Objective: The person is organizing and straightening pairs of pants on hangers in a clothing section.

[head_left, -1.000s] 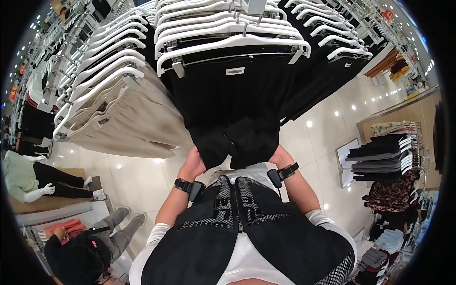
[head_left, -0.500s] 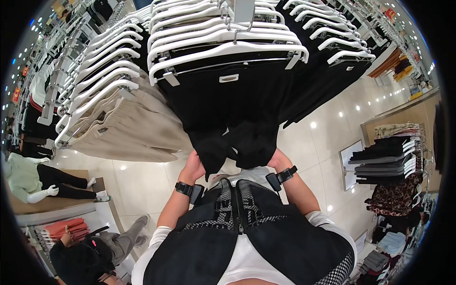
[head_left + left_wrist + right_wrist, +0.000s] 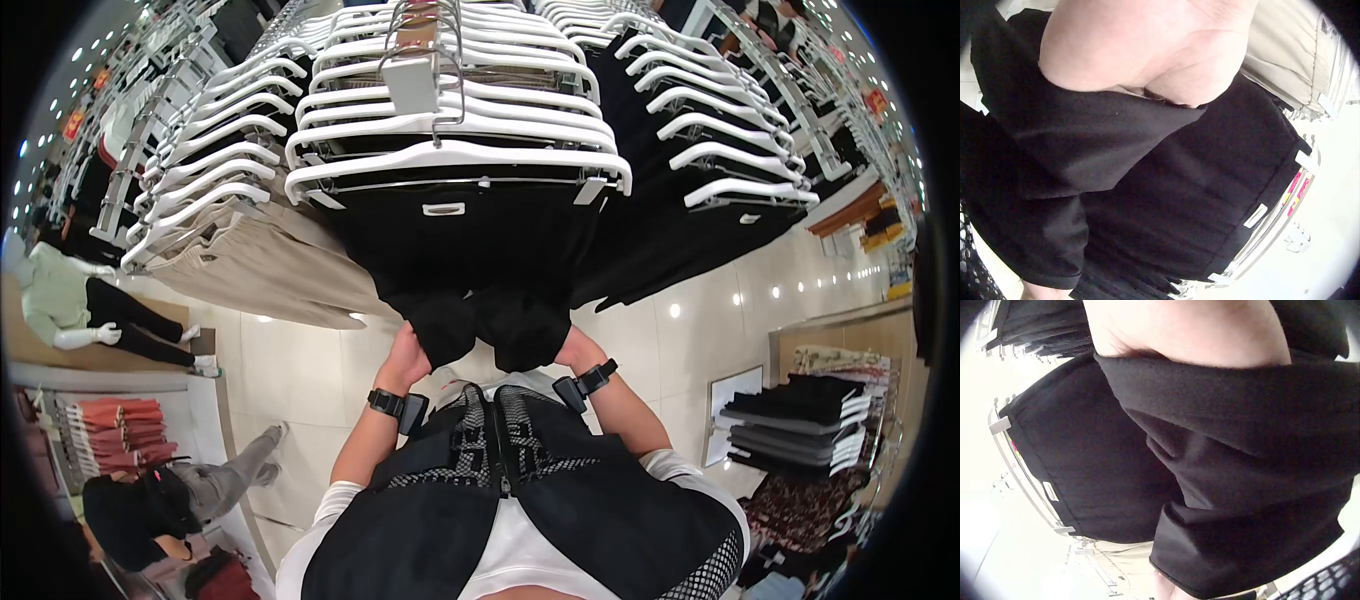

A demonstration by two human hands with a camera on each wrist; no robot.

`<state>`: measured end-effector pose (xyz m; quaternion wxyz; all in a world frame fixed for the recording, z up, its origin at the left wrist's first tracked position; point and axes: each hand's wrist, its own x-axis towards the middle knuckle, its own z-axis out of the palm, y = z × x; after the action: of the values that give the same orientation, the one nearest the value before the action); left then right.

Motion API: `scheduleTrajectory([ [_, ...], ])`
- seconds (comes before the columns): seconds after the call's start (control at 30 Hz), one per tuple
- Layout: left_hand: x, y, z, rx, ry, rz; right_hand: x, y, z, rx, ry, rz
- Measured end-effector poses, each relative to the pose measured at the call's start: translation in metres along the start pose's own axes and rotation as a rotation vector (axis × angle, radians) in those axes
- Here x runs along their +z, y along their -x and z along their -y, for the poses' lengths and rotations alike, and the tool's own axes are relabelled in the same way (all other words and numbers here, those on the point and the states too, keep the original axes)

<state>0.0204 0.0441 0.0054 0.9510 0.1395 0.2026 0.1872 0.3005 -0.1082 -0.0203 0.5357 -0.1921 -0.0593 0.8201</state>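
Note:
Black trousers [image 3: 450, 250] hang by clips from a white hanger [image 3: 520, 157] at the front of the middle rail, a small pale label at their waistband. Both legs are drawn up toward the body. My left hand [image 3: 405, 358] grips the left leg end, and my right hand [image 3: 580, 348] holds the right one. Cloth covers the fingers of both. In the left wrist view the left hand [image 3: 1147, 47] shows above a fold of black fabric [image 3: 1104, 137]. Fabric likewise drapes over the right hand [image 3: 1197, 331] in the right wrist view.
Beige trousers [image 3: 270, 265] hang at the left, more black trousers [image 3: 680, 210] at the right, all on white hangers. A mannequin [image 3: 70, 300] stands on a platform at far left. Below it is another person [image 3: 150, 510]. A low rack of dark clothes [image 3: 790, 425] is at right.
The view has turned, so the rack's hangers and a price tag come further into sight. Both hands keep hold of the trouser legs, whose ends now hang rounder and closer together.

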Motion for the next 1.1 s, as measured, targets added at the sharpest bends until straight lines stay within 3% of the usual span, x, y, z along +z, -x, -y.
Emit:
scheduleTrajectory([
  [0.17,0.01,-0.005,0.029,0.108,0.029,-0.079,0.023,0.015,0.026,0.11,0.06,-0.086],
  [0.27,0.012,-0.003,0.041,0.146,0.053,-0.139,0.033,0.017,0.031,0.084,0.189,-0.255],
  [0.37,0.01,0.002,0.045,0.155,0.04,-0.139,0.036,0.015,0.031,0.088,0.31,-0.275],
  [0.57,0.019,0.011,0.039,0.156,0.066,-0.144,0.016,0.007,0.024,0.152,0.161,-0.197],
  [0.63,0.007,0.011,0.035,0.144,0.068,-0.119,0.011,0.001,0.025,0.216,0.029,0.024],
  [0.7,-0.001,0.01,0.026,0.131,0.056,-0.1,0.015,-0.005,0.023,0.194,0.02,0.001],
  [0.77,-0.004,0.015,0.019,0.112,0.034,-0.102,0.025,-0.008,0.01,0.095,0.115,-0.269],
  [0.87,-0.021,0.021,0.003,0.068,0.043,-0.049,0.016,-0.02,-0.004,0.094,0.169,-0.256],
  [0.97,-0.024,0.033,-0.02,0.033,0.03,-0.035,0.045,-0.035,-0.015,-0.003,0.149,-0.357],
  [1.1,-0.042,0.038,-0.045,-0.026,-0.04,-0.047,0.068,-0.048,-0.027,-0.089,0.152,-0.346],
])
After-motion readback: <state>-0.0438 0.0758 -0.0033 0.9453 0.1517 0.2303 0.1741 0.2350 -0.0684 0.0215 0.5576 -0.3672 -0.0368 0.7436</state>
